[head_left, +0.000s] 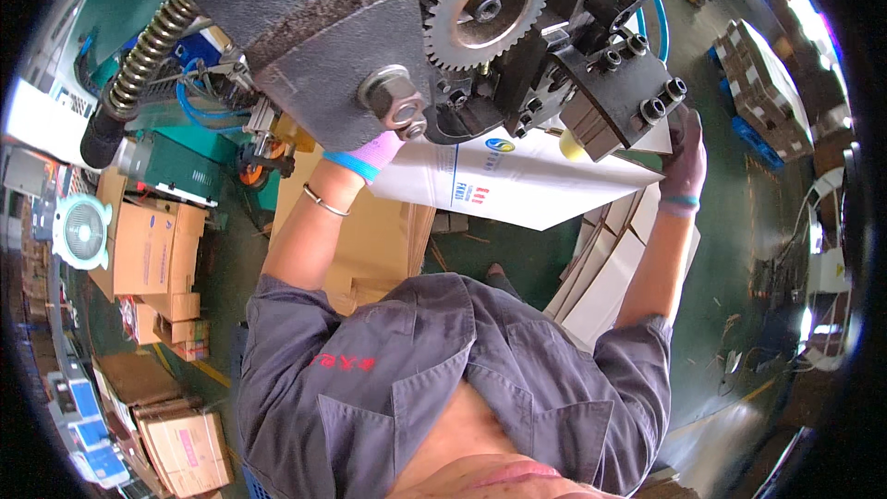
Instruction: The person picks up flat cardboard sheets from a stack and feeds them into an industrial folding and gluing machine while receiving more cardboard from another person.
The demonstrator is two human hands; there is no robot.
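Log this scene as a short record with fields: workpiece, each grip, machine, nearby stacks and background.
Workpiece: white printed sheet, partly hidden by the machine
Left grip: gloved, at the sheet's left end; fingers hidden
Right grip: gloved, at the sheet's right edge; hold unclear
Machine detail: toothed metal gear
Nearby stacks: brown cardboard left, pale sheets right
Left background: round fan, cardboard boxes
Right background: blue pallet, loaded

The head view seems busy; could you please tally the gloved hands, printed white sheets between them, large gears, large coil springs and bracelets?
Gloved hands: 2 (left hand, right hand)
Printed white sheet: 1
Large gear: 1
Large coil spring: 1
Bracelet: 1
Total: 6
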